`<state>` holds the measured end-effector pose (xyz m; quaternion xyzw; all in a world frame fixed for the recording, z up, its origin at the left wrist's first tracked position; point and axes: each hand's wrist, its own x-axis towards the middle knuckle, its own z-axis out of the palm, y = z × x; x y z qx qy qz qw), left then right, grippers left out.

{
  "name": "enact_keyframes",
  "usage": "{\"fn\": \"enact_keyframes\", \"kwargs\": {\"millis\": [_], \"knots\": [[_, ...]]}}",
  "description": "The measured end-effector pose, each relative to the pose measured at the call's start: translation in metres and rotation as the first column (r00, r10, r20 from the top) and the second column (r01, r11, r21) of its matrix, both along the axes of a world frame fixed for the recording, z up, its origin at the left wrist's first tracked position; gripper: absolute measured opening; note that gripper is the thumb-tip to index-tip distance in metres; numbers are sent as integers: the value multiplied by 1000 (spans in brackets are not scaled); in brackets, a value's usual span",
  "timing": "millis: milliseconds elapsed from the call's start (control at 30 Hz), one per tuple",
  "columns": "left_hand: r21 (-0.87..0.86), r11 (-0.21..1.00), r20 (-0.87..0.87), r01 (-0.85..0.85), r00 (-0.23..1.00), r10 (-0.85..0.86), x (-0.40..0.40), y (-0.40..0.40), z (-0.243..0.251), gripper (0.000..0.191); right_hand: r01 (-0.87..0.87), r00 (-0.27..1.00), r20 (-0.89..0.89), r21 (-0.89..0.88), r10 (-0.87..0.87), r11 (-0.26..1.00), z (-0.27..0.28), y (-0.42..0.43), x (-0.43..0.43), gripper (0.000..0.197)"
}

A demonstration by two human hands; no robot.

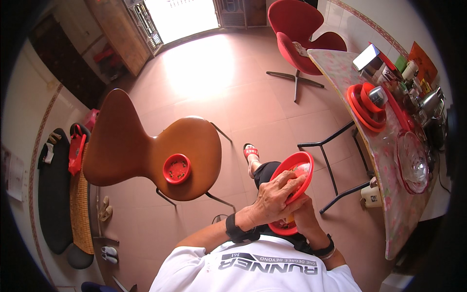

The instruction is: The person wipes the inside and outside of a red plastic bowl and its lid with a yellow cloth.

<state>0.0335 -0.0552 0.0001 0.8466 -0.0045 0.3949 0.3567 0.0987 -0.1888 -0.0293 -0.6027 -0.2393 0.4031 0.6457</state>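
A red plastic bowl (pixel 309 160) is tilted on its side above my lap. My right hand (pixel 305 213) grips its lower part from the right. The fingers of my left hand (pixel 279 193) reach over the rim into the bowl. Whether they pinch anything there is hidden. Whitish and green bits show inside the bowl by the fingertips. Beneath both hands, a second red bowl or dish (pixel 282 230) sits at my lap, with food scraps in it, partly covered by my forearms. Each wrist wears a black band.
On the left, a brown chair (pixel 197 146) holds a small red bowl (pixel 177 168) with green scraps. A table with a floral cover (pixel 394 219) at right carries stacked red basins (pixel 359 118), a kettle (pixel 430 100) and a clear-lidded dish (pixel 412 160). A red chair (pixel 295 22) stands beyond.
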Motion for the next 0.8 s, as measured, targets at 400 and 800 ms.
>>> {"fn": "enact_keyframes", "kwargs": {"millis": [400,800], "knots": [[57,988,-136,147,981,-138,-16,-1,2,57,470,832,-296,-76,-470,879,41,-22,34,39],[105,984,-90,-147,984,156,-55,39,5,31,173,981,-88,-35,-175,984,41,-19,36,42]]}}
